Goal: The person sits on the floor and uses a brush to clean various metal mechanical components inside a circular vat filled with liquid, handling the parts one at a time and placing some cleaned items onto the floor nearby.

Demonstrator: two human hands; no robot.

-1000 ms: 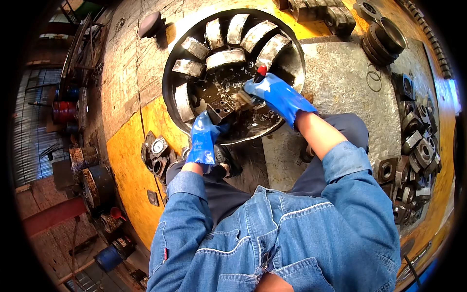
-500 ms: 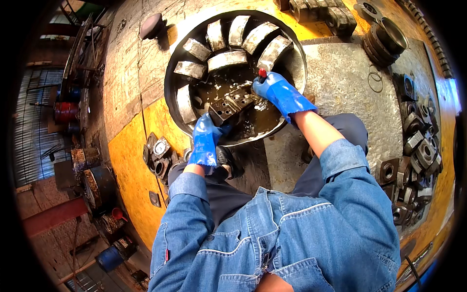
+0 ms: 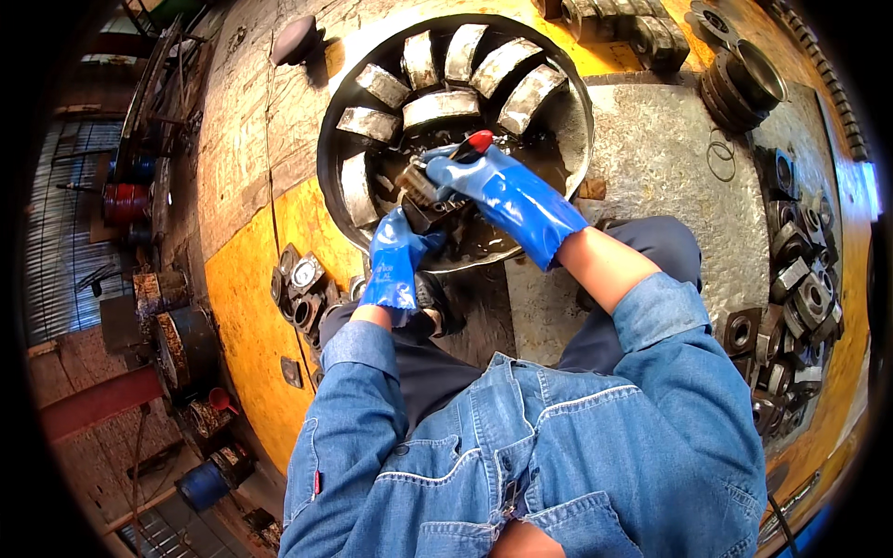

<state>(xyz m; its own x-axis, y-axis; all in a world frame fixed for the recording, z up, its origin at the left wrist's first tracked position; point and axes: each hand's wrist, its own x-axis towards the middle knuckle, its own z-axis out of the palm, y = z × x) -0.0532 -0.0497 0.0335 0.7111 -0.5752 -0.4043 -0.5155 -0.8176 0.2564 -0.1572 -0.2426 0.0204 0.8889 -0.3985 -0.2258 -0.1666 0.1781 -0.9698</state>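
My left hand (image 3: pixel 394 260), in a blue rubber glove, grips the near-left edge of a dark metal block (image 3: pixel 430 219) with holes in it. My right hand (image 3: pixel 507 191), gloved the same way, closes around a brush (image 3: pixel 480 140) with a red handle end. The brush's bristles rest on or just above the block; exact contact is hard to see. Both hands work over a round black basin (image 3: pixel 588 139) holding murky dark liquid. Several thick curved metal pieces (image 3: pixel 441 109) stand in an arc along the basin's far and left sides. My right glove covers part of the block.
Small metal parts (image 3: pixel 302 288) lie in a pile left of the basin. Many dark metal parts with holes (image 3: pixel 811 290) cover the right side. Stacked rings (image 3: pixel 735 93) and metal blocks (image 3: pixel 614 26) sit at the far right. Drums (image 3: pixel 186 353) stand at the left.
My right hand has moved left with the brush, from the basin's right side to over the metal block. My left hand keeps its hold on the block.
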